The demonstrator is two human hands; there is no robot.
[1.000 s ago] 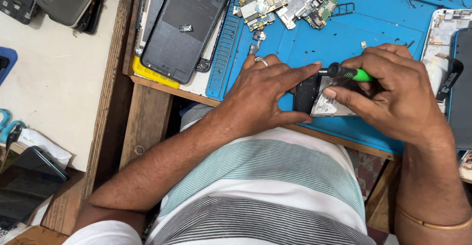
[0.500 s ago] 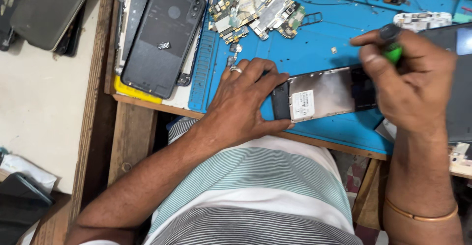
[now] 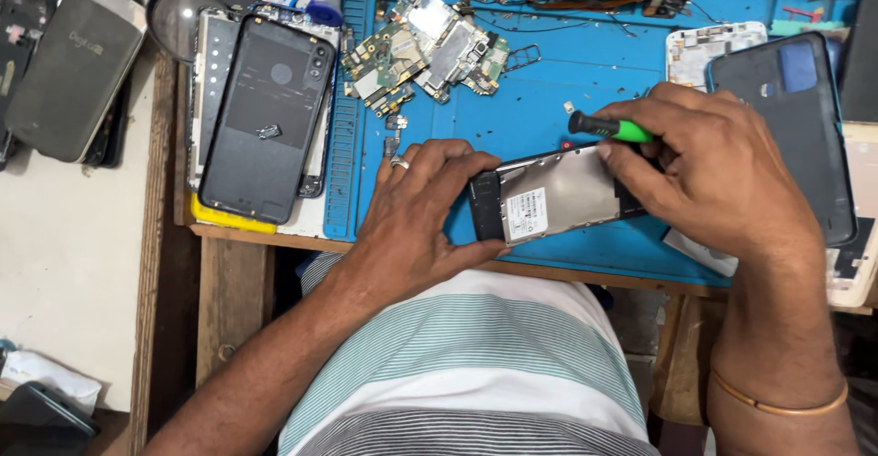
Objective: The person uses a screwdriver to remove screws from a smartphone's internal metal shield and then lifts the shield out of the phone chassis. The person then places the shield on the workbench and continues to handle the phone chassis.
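An opened phone [image 3: 549, 202] with a silver inner plate and a white sticker lies on the blue work mat [image 3: 549, 90]. My left hand [image 3: 421, 214], a ring on one finger, grips the phone's left end. At the phone's right end is my right hand [image 3: 718, 172], closed around a green and black screwdriver [image 3: 611, 128]. The screwdriver's tip is hidden behind my fingers.
Circuit boards [image 3: 422, 49] lie at the mat's far middle. A dark phone back cover [image 3: 265, 118] rests on stacked parts to the left, another dark cover [image 3: 796, 127] to the right. A grey phone [image 3: 73, 67] lies on the pale side table. Tools sit along the far edge.
The view has shifted, so the mat and parts sit lower and larger in the frame. My right hand has come down onto the phone's right end with the screwdriver. My left hand keeps its grip.
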